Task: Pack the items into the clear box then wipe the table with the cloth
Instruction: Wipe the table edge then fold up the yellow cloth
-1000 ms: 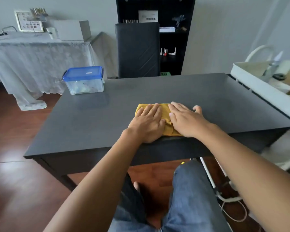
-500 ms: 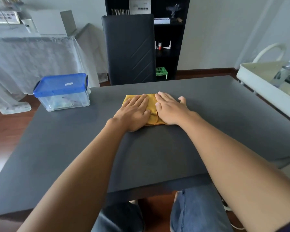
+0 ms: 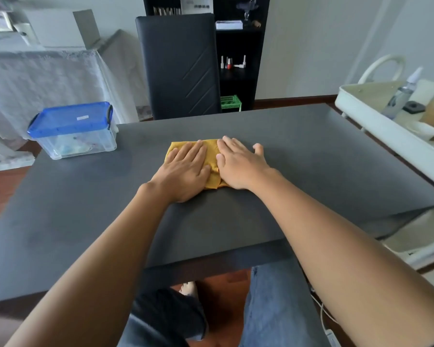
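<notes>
Head view: the yellow cloth (image 3: 212, 161) lies flat near the centre of the dark table (image 3: 311, 151), directly beneath both palms; the left hand (image 3: 186, 171) and right hand (image 3: 238, 164) rest side by side on it, fingers extended and flat, pressing and not gripping; fingertips point toward the far edge. The cloth's longer side appears to run left to right; neither hand is nearer, both being in contact. The clear box (image 3: 74, 132), blue lid closed and contents inside, stands well apart at the far left corner; packing therefore appears complete. Bare table surface extends on all sides; the next wiping stroke can run either near or far.
</notes>
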